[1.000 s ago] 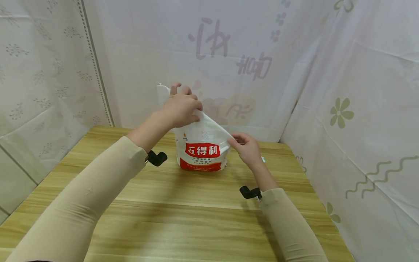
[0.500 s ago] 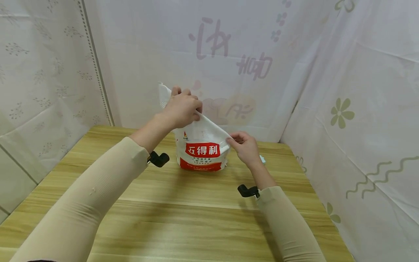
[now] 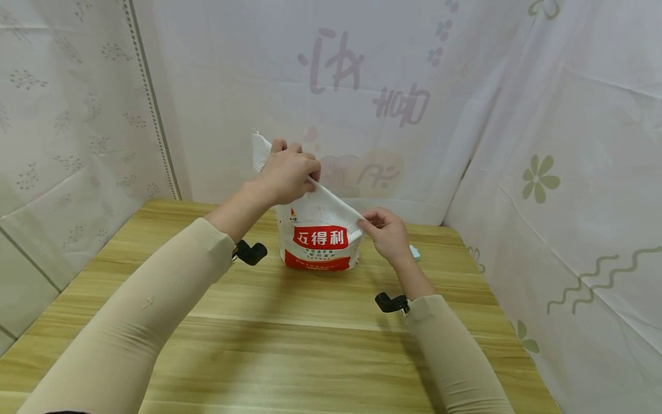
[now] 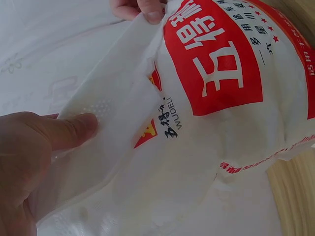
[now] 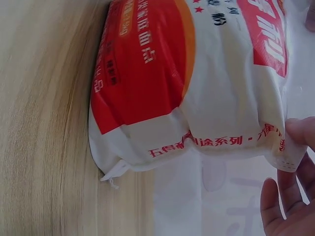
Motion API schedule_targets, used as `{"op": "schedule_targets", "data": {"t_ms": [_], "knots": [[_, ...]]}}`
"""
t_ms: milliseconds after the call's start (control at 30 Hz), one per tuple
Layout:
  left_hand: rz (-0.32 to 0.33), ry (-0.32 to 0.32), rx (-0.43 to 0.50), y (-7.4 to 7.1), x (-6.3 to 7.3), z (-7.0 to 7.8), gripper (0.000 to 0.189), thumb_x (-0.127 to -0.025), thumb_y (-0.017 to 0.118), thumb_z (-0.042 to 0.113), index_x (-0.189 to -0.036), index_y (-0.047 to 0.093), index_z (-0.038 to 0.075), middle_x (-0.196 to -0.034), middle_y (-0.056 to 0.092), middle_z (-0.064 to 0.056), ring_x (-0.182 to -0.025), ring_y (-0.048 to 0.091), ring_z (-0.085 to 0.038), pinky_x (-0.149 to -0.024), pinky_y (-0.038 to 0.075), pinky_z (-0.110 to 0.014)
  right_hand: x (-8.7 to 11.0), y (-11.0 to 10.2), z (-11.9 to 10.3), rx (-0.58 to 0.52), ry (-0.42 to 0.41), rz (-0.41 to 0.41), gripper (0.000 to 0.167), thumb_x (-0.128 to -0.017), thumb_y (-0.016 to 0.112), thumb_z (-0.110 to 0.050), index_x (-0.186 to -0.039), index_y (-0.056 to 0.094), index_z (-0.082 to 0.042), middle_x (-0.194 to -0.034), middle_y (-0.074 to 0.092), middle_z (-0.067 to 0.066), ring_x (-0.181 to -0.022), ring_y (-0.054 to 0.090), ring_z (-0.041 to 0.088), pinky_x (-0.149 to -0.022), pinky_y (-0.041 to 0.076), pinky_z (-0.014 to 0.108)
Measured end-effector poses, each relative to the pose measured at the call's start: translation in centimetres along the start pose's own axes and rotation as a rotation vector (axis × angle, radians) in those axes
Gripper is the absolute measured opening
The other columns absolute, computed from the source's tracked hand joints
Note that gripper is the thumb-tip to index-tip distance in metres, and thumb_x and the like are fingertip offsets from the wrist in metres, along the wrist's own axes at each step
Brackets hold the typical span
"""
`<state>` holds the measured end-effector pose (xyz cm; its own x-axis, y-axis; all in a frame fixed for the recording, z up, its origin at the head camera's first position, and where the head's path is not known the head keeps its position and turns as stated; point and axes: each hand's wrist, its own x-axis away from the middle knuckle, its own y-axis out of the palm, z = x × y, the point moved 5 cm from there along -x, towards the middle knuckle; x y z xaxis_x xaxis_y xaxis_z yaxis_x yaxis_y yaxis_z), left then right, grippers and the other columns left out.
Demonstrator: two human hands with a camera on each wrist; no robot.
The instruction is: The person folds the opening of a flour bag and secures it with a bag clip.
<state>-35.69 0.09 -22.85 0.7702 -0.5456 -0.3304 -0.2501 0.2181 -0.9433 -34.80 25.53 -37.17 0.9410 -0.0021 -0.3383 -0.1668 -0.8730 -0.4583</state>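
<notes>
A white and red flour bag (image 3: 320, 238) with printed Chinese characters stands upright on the table. Its loose top edge slants down from left to right in the head view. My left hand (image 3: 289, 172) grips this top edge near its upper left, with the thumb (image 4: 74, 132) laid flat over the front layer in the left wrist view. At the lower right end of the same edge, my right hand (image 3: 389, 234) pinches the corner between thumb and fingers. The right wrist view shows the bag's side seam (image 5: 216, 141) and a bottom corner with a frayed thread (image 5: 113, 183).
The bag rests on a wooden table (image 3: 289, 345) with pale curtains (image 3: 233, 86) along its back and sides. A small light-blue object (image 3: 415, 253) lies behind my right wrist. Black camera mounts (image 3: 250, 252) stick out from both wrists.
My left hand and the bag's upper left corner have shifted slightly right. My right hand has edged a little left along with the bag's right corner, and more of the light-blue object shows.
</notes>
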Motion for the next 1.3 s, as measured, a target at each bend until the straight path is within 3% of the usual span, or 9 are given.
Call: {"op": "schedule_targets", "data": {"t_ms": [333, 633, 800, 1100, 1300], "knots": [[0.012, 0.061, 0.005, 0.1, 0.2, -0.1, 0.009, -0.098, 0.078, 0.013, -0.095, 0.074, 0.020, -0.106, 0.075, 0.001, -0.111, 0.057, -0.030, -0.113, 0.028, -0.056, 0.0, 0.1, 0.1, 0.024, -0.053, 0.005, 0.010, -0.102, 0.080, -0.014, -0.104, 0.077, -0.004, -0.111, 0.068, 0.013, -0.087, 0.065, 0.017, -0.070, 0.054, 0.020], [0.019, 0.093, -0.006, 0.4, 0.4, -0.1, 0.015, -0.095, 0.071, 0.004, -0.091, 0.072, 0.018, -0.099, 0.070, 0.000, -0.106, 0.059, -0.030, -0.110, 0.029, -0.055, 0.2, 0.2, -0.1, 0.036, -0.102, 0.019, 0.005, -0.099, 0.080, -0.005, -0.099, 0.076, -0.002, -0.106, 0.067, 0.013, -0.084, 0.063, 0.010, -0.069, 0.053, 0.017], [0.024, 0.104, -0.032, 0.4, 0.4, 0.0, 0.015, -0.095, 0.069, 0.004, -0.091, 0.071, 0.018, -0.097, 0.069, -0.001, -0.104, 0.059, -0.029, -0.108, 0.031, -0.053, 0.3, 0.3, -0.1, 0.027, -0.090, 0.021, 0.006, -0.099, 0.080, -0.006, -0.099, 0.075, -0.003, -0.106, 0.067, 0.013, -0.083, 0.063, 0.012, -0.069, 0.053, 0.018], [-0.069, 0.056, -0.085, 0.2, 0.0, 0.6, 0.011, -0.098, 0.071, 0.011, -0.107, 0.071, 0.018, -0.109, 0.077, -0.004, -0.112, 0.061, -0.031, -0.120, 0.026, -0.056, 0.1, 0.1, 0.0, 0.017, -0.022, -0.004, 0.015, -0.104, 0.078, -0.020, -0.107, 0.075, -0.005, -0.101, 0.072, 0.016, -0.083, 0.063, 0.020, -0.066, 0.051, 0.025], [-0.108, 0.060, -0.109, 0.4, -0.5, 1.2, 0.017, -0.099, 0.071, 0.011, -0.114, 0.070, 0.016, -0.108, 0.080, -0.008, -0.110, 0.070, -0.032, -0.124, 0.027, -0.055, 0.1, 0.0, -0.1, 0.026, -0.007, -0.015, 0.017, -0.104, 0.077, -0.021, -0.109, 0.075, -0.005, -0.102, 0.072, 0.017, -0.084, 0.063, 0.020, -0.067, 0.051, 0.025]]}}
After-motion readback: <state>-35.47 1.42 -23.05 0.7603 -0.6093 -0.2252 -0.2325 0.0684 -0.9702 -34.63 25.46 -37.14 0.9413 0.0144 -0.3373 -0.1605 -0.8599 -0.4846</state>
